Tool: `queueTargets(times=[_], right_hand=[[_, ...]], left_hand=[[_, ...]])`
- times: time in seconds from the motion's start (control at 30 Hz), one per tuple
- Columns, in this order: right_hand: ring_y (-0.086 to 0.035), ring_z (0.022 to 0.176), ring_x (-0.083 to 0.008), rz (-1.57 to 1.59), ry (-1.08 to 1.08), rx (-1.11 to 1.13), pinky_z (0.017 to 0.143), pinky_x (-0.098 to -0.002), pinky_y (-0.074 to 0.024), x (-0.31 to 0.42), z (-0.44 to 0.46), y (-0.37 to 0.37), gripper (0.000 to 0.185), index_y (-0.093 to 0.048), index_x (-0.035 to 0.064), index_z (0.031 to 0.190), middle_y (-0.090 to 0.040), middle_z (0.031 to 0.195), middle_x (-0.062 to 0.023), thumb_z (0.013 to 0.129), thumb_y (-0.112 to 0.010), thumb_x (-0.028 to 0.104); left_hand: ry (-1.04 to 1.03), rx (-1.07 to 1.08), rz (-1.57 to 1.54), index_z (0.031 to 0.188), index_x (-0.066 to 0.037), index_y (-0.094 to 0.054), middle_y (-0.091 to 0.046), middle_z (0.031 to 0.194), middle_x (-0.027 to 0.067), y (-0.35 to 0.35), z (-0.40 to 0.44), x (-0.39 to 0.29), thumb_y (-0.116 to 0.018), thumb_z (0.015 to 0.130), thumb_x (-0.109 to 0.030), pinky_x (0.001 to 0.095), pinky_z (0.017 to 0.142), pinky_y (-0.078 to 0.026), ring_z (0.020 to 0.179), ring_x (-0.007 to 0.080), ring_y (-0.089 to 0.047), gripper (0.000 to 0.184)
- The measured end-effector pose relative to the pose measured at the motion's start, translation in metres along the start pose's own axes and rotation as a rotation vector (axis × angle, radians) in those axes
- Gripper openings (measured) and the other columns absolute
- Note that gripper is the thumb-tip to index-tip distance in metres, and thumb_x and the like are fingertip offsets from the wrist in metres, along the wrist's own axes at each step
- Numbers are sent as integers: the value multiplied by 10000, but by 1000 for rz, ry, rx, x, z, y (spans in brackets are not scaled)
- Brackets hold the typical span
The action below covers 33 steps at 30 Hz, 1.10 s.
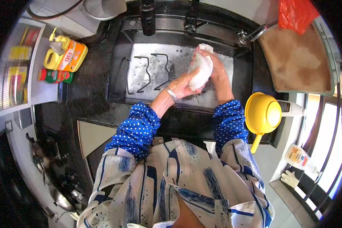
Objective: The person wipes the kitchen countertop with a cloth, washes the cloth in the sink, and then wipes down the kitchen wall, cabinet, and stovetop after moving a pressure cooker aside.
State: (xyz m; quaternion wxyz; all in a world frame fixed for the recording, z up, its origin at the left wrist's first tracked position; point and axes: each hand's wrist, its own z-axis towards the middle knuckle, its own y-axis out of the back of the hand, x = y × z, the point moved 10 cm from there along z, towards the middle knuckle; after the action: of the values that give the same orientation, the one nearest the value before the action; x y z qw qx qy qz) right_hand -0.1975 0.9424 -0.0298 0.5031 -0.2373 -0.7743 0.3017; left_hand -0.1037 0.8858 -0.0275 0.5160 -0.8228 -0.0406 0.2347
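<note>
Over the sink [228, 72], a bunched white cloth [202, 70] is held between both of my hands. My left hand [184, 84], with a bracelet at the wrist, is closed round the cloth's lower end. Higher up and to the right, my right hand [215, 65] grips the cloth's upper part, its fingers partly hidden behind it. Bent dark wire bars [168, 70] stand in the left part of the sink, whose bottom looks wet. Blue dotted sleeve covers are on both forearms.
A faucet [190, 27] is at the sink's back edge. To the right are a yellow ladle-like bowl [263, 113] and a brown board [296, 60]. A yellow detergent bottle [68, 55] and a green-red bottle [57, 76] stand at the left. A red bag [297, 14] hangs upper right.
</note>
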Motion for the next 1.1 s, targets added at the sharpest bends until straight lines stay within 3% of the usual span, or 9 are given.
queueTargets(times=[0.17,0.3,0.4,0.57,0.67,0.73,0.9,0.97,1.1], right_hand=[[-554,579,-158,-333,1,-194,544,-281,-485,4,13,8,151,-576,42,841,-573,688,-40,736,-672,93],[-530,541,-145,-613,-76,-286,491,-284,-446,-22,33,47,125,-559,42,786,-555,644,-28,723,-640,115],[-613,725,-359,-1510,84,-523,652,-391,-492,-19,31,74,272,-532,-28,850,-619,779,-191,696,-601,186],[-558,998,-383,-1664,-69,-763,835,-424,-457,-29,-4,79,455,-447,-38,1108,-582,1004,-259,747,-568,211],[-576,986,-339,-1600,-241,-707,828,-407,-464,-31,-12,82,476,-467,-33,1094,-582,1057,-221,742,-606,255],[-523,1070,-298,-1063,-170,-511,909,-370,-420,-33,-21,68,574,-416,-74,1189,-529,1177,-200,809,-586,321],[-411,1193,-243,-385,106,-117,950,-379,-398,22,-46,2,613,-321,8,1333,-387,1334,-177,900,-457,421],[-368,1238,-310,-209,201,4,973,-485,-355,27,-50,-24,660,-378,59,1318,-369,1354,-183,867,-412,539],[-354,1214,-427,151,454,425,933,-562,-366,52,-64,-94,739,-410,155,1311,-363,1352,-195,769,-420,658]], left_hand=[[-110,-324,607,1065,-97,-565,-631,871,69,28,3,-23,-666,736,-412,337,547,-467,704,189,-583,467],[-450,-604,1449,886,-12,-603,-640,784,193,40,22,-34,-562,740,-327,426,617,-492,634,349,-613,349],[-175,-927,1653,883,-5,-603,-648,832,189,52,9,-19,-525,783,-351,439,671,-510,736,389,-624,369],[-184,-767,1875,1007,-30,-562,-637,894,166,64,26,7,-504,814,-374,435,609,-498,800,354,-623,398],[-244,-262,2291,1030,-43,-556,-635,916,106,50,50,35,-529,810,-414,397,555,-491,762,265,-625,432],[86,-365,981,1042,-47,-552,-623,887,56,56,9,24,-549,802,-463,327,507,-474,681,173,-586,481],[-80,-132,609,1109,-34,-503,-591,872,71,-18,-30,-5,-537,803,-484,259,486,-438,655,133,-530,545],[46,281,-150,1166,-25,-462,-572,886,92,-74,-40,4,-526,817,-441,250,518,-436,663,150,-516,547],[-13,380,-543,1255,-42,-378,-498,966,118,-112,-54,-17,-509,836,-414,261,548,-439,717,162,-470,576]])
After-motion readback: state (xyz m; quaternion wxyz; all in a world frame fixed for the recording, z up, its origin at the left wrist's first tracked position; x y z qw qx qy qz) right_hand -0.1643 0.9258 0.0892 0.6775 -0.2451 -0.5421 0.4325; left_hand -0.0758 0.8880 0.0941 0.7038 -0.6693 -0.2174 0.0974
